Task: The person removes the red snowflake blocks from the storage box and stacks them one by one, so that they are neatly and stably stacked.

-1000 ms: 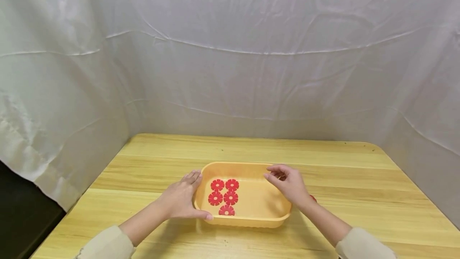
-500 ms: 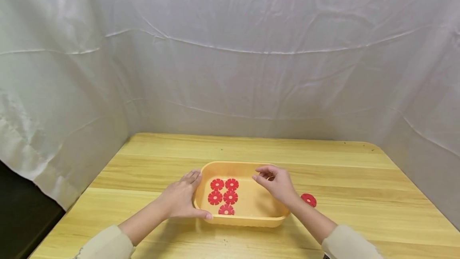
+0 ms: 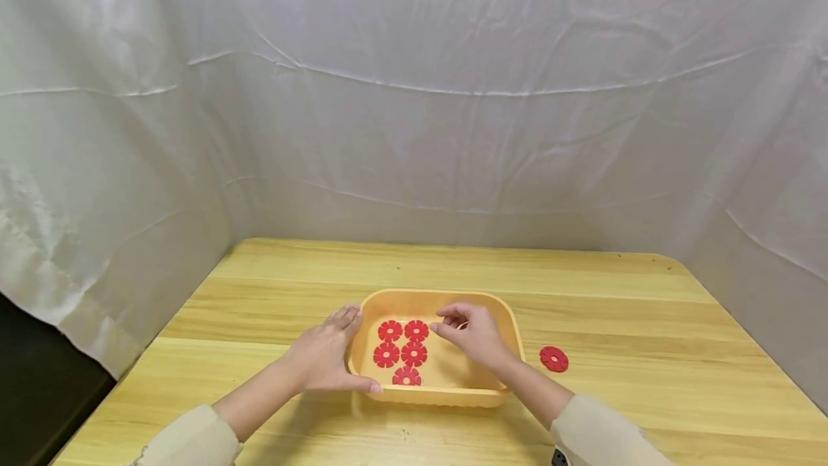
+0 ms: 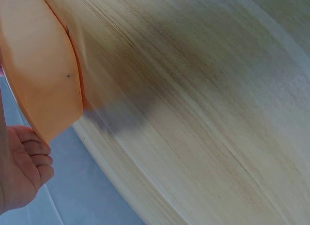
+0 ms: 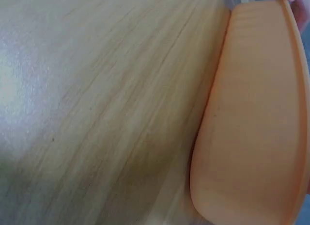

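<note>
Orange tray, shallow, oblong, rounded corners: stands on the wooden surface near its front edge. Left hand: lies against the tray's left end, fingers straight along the outer wall, thumb hooked over the near left corner of the rim. Right hand: reaches over the tray's interior, fingers loosely curled with tips drawn together; whether they pinch anything cannot be told. Red flower-shaped discs, five: flat on the tray floor at its left half, two pairs in rows and one single nearest the person, close together. One further red disc: flat on the surface, just right of the tray, apart from it. White cloth: hangs behind and at both sides.
</note>
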`<action>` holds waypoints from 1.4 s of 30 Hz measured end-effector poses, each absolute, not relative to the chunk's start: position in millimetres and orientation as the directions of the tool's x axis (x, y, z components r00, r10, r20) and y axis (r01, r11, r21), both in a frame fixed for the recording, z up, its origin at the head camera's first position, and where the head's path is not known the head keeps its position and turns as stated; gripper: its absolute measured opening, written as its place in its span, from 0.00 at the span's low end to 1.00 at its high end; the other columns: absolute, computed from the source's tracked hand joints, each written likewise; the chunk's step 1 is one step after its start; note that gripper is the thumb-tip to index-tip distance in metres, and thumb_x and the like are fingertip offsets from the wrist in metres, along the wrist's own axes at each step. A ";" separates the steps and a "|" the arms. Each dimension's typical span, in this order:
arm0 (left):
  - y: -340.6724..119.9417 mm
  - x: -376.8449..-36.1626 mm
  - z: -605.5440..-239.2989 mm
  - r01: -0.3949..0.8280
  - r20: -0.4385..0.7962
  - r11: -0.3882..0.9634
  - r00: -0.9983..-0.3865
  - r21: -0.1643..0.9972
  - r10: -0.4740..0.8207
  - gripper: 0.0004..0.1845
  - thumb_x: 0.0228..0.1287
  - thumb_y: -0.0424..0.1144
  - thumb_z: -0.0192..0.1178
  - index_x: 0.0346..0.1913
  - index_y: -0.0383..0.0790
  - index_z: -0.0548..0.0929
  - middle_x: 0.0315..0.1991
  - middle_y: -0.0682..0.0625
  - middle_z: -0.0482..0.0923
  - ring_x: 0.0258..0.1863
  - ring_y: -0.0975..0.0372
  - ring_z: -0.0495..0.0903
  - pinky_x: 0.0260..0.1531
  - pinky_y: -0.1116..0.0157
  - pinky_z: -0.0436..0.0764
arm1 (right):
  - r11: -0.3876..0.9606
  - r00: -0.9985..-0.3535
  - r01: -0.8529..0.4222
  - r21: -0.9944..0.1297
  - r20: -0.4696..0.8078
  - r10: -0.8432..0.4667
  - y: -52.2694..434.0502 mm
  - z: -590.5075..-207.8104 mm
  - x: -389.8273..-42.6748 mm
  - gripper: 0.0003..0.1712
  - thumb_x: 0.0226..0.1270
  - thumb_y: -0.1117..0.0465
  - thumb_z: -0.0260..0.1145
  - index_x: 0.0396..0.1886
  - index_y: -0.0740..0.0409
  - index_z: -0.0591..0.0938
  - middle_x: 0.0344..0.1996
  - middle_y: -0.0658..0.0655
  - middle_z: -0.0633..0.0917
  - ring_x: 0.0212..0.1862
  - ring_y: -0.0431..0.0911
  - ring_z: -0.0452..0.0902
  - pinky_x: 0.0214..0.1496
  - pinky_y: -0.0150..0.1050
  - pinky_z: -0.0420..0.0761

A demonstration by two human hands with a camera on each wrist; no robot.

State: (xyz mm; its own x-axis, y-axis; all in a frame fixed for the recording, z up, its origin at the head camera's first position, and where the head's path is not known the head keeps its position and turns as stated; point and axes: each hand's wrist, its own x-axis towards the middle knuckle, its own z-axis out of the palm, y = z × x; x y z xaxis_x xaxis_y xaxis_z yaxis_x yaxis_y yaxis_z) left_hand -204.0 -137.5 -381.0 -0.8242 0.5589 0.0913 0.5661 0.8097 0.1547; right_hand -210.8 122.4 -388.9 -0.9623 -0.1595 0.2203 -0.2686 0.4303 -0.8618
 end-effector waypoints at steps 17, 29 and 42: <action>-136.8 -205.4 -384.0 0.576 0.120 0.802 -0.817 0.159 0.563 0.63 0.36 0.77 0.58 0.64 0.24 0.64 0.65 0.31 0.62 0.66 0.41 0.62 0.58 0.47 0.72 | 0.517 -0.947 -0.256 -0.817 0.106 -0.302 104.1 -412.6 -219.3 0.11 0.50 0.65 0.72 0.30 0.70 0.82 0.20 0.52 0.77 0.26 0.40 0.69 0.25 0.26 0.71; -137.5 -204.6 -382.7 0.589 0.123 0.795 -0.808 0.147 0.576 0.62 0.37 0.76 0.58 0.64 0.24 0.64 0.65 0.30 0.61 0.66 0.41 0.62 0.59 0.47 0.71 | 0.610 -0.951 -0.248 -0.753 0.068 -0.302 101.6 -416.3 -218.7 0.12 0.46 0.63 0.75 0.23 0.66 0.81 0.17 0.49 0.73 0.23 0.39 0.64 0.22 0.26 0.66; -140.4 -205.8 -382.8 0.585 0.128 0.798 -0.811 0.148 0.571 0.62 0.37 0.77 0.57 0.64 0.24 0.64 0.65 0.30 0.62 0.66 0.41 0.62 0.57 0.47 0.72 | 0.651 -0.946 -0.255 -0.715 0.044 -0.322 96.1 -416.3 -220.4 0.13 0.47 0.65 0.74 0.22 0.66 0.78 0.16 0.49 0.70 0.22 0.39 0.63 0.23 0.27 0.65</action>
State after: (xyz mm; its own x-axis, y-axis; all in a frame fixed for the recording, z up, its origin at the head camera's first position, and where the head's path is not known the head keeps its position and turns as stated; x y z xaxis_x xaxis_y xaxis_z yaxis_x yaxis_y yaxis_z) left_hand -205.8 -140.4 -382.8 -0.8112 0.5707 0.1277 0.5845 0.7978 0.1478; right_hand -220.4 96.1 -416.3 -0.9455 -0.3225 0.0442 -0.2555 0.6510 -0.7148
